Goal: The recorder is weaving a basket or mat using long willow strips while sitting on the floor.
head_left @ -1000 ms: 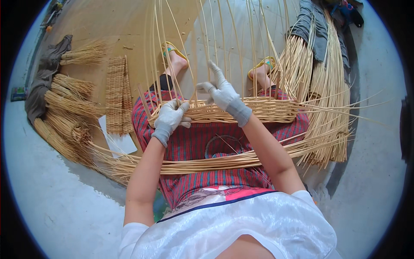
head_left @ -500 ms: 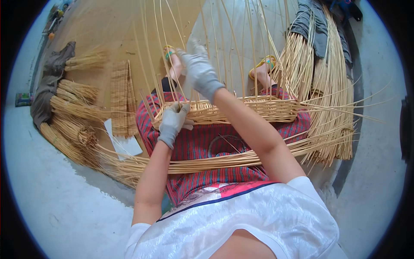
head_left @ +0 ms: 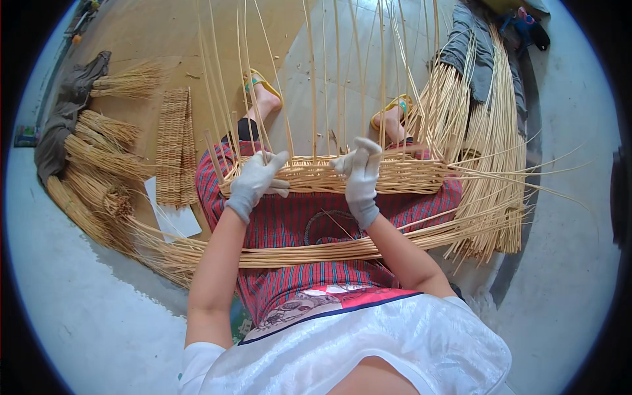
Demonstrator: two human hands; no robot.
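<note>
A long, narrow woven basket [head_left: 408, 172] with tall upright rods lies across my red-and-blue striped lap cloth. My gloved left hand [head_left: 259, 176] is closed on its near wall at the left, fingers among the upright rods. My gloved right hand [head_left: 360, 178] is at the middle of the near wall, fingers bent together; what they hold, if anything, is hidden. A band of long loose rods [head_left: 309, 256] crosses my lap below the basket.
Straw bundles [head_left: 105, 155] and two stacked woven panels [head_left: 172, 145] lie at the left beside a white sheet [head_left: 169, 217]. Long rod bundles [head_left: 494, 178], partly under grey cloth [head_left: 461, 46], lie at the right. My sandalled feet [head_left: 263, 95] show beyond the basket.
My right hand has swept up and left among the rods, then come down to the right onto the basket wall, its fingers now bent. My left hand stays on the basket.
</note>
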